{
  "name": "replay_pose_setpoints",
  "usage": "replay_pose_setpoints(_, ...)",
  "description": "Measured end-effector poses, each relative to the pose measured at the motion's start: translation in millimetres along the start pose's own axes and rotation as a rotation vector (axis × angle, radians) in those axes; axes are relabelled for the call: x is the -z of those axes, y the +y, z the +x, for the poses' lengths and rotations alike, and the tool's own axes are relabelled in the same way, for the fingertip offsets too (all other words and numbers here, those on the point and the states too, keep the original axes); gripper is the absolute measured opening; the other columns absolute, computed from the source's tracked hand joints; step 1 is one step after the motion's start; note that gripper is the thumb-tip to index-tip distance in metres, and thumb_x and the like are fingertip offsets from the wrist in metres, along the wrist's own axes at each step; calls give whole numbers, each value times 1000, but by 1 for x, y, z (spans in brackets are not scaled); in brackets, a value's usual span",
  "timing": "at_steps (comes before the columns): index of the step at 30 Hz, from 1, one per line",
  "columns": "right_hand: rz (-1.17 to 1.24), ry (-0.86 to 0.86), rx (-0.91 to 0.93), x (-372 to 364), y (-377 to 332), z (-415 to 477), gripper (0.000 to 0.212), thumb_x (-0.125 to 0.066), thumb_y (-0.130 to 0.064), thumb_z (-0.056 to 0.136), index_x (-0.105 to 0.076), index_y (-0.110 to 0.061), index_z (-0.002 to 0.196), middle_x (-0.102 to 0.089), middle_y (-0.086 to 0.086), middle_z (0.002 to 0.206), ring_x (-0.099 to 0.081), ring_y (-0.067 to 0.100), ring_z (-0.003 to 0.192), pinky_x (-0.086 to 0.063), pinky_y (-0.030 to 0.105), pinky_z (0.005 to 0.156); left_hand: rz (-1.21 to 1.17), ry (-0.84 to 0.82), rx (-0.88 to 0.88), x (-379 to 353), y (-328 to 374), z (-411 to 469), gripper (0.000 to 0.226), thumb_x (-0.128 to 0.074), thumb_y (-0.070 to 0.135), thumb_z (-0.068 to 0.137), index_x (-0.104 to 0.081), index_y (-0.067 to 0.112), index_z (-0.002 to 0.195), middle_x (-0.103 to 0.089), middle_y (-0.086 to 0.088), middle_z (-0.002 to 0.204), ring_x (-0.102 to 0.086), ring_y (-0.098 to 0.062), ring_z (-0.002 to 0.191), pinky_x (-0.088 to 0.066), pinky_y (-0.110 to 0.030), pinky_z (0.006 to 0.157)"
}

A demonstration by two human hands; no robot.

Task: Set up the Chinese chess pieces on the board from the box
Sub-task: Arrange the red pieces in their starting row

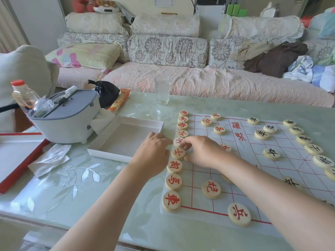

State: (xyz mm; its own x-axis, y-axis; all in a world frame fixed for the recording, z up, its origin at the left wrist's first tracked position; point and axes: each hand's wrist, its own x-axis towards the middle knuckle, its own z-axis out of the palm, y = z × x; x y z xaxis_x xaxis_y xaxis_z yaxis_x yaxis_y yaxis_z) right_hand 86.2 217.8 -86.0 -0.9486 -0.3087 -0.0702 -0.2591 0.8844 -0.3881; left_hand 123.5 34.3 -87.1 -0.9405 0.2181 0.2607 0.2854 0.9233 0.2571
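Observation:
The white paper board with a red grid lies on the table's right half. Red-lettered wooden pieces run in a column down its left edge, among them the general and an advisor. Black-lettered pieces stand along the right side. The white box lies open and empty to the left of the board. My left hand reaches in from the left, its straight fingertips touching the general's left edge. My right hand curls over the column, fingertips and thumb pinching the advisor's right edge.
A clear drinking glass stands behind the board. At the table's left are a grey lidded container, a plastic bottle, a black bag, a snack packet, crumpled foil and a red-edged box lid. A sofa runs behind.

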Motion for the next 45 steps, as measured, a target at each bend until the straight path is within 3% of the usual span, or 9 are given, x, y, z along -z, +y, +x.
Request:
replay_pose_setpoints(6, 85, 8, -6, -7, 4, 5, 26, -71, -27, 79, -67, -41, 100, -65, -21, 104, -61, 8, 100, -51, 33, 90, -31, -229, 128, -11, 18, 10, 33, -42, 14, 94, -60, 15, 121, -60, -6, 119, -55, -24, 107, -48, -34, 86)
replay_pose_setpoints(13, 110, 29, 10, -8, 3, 5, 22, -75, -38, 78, -65, -40, 97, -65, -21, 100, -61, 6, 94, -52, 33, 86, -107, -244, 215, -9, 14, 13, 37, -41, 14, 95, -59, 19, 127, -57, -4, 123, -55, -22, 105, -44, -27, 80)
replay_pose_setpoints(18, 141, 48, 28, -11, 3, 4, 20, -75, -43, 76, -66, -38, 94, -65, -18, 99, -62, 7, 95, -52, 35, 87, -96, -290, 211, -10, 11, 11, 38, -40, 15, 96, -59, 25, 128, -58, -3, 118, -52, -16, 91, -44, -26, 73)
replay_pose_setpoints(21, 131, 42, 31, -12, 4, 4, 21, -75, -46, 75, -67, -39, 93, -65, -19, 98, -61, 6, 94, -52, 33, 85, -103, -304, 219, -10, 12, 11, 39, -41, 16, 96, -58, 25, 130, -59, -3, 120, -57, -19, 98, -47, -26, 76)
replay_pose_setpoints(24, 151, 55, 17, -1, 7, 9, 26, -76, -46, 76, -65, -39, 99, -65, -20, 99, -61, 4, 89, -50, 28, 77, -145, -257, 212, -6, 11, 14, 43, -43, 16, 96, -50, 24, 138, -52, -3, 135, -53, -20, 118, -45, -29, 92)
replay_pose_setpoints(28, 165, 113, -7, 19, 15, 20, 18, -73, -33, 83, -65, -36, 99, -65, -16, 99, -57, 2, 78, -41, 22, 63, -153, -174, 197, 1, 9, 31, 44, -45, 14, 94, -51, 23, 137, -53, -2, 136, -52, -20, 121, -41, -27, 95)
replay_pose_setpoints(33, 89, 86, -10, 11, 26, 29, 26, -71, -33, 87, -64, -38, 111, -62, -18, 107, -60, 9, 97, -45, 28, 76, -98, -276, 180, -8, 8, 51, 41, -48, 20, 96, -51, 22, 136, -53, -4, 134, -53, -22, 118, -40, -25, 87)
replay_pose_setpoints(38, 126, 85, 13, -2, 28, 40, 21, -68, -34, 84, -67, -40, 104, -67, -19, 102, -61, 7, 98, -49, 28, 81, -94, -336, 161, -16, 7, 58, 42, -47, 15, 94, -53, 24, 134, -56, -4, 131, -54, -23, 115, -43, -26, 88)
replay_pose_setpoints(45, 161, 90, -1, -8, 27, 46, 20, -73, -41, 80, -66, -40, 98, -66, -20, 96, -61, 5, 90, -45, 26, 72, -121, -314, 173, -18, 6, 60, 43, -44, 19, 98, -47, 26, 140, -51, -4, 140, -51, -23, 123, -40, -27, 94)
